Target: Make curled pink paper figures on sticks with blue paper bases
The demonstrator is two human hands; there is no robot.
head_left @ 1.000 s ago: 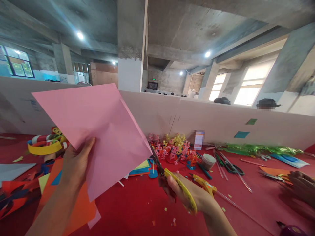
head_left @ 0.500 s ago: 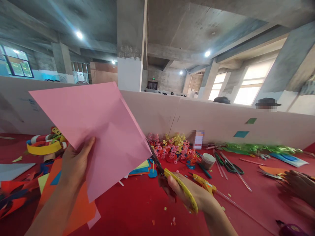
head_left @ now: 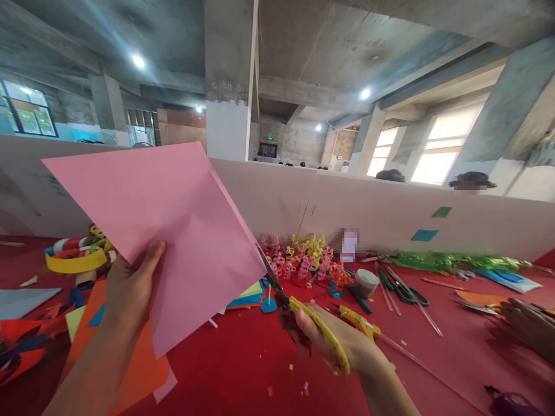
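A large sheet of pink paper (head_left: 195, 254) is held up and tilted over the table, a fold or narrow strip showing along its right edge. My left hand (head_left: 132, 286) pinches its lower left side, thumb on the near face and the other fingers behind. Yellow-handled scissors (head_left: 318, 329) are gripped in my right hand (head_left: 321, 335). Their dark blades meet the paper's right corner, with one blade along the edge; part of the blades is hidden by the paper. Orange paper (head_left: 145, 370) lies below my left hand.
Pink and yellow curled paper pieces (head_left: 303, 260) cluster before the white partition (head_left: 368, 202). Right of them are a white tub (head_left: 366, 283), a yellow glue gun (head_left: 358, 320) and green-handled scissors (head_left: 407, 293). A co-worker's hand (head_left: 526, 320) is at the far right. Paper scraps dot the red table (head_left: 234, 375).
The pink paper's left corner has shifted slightly left along with my left hand. The scissors and my right hand look almost unmoved.
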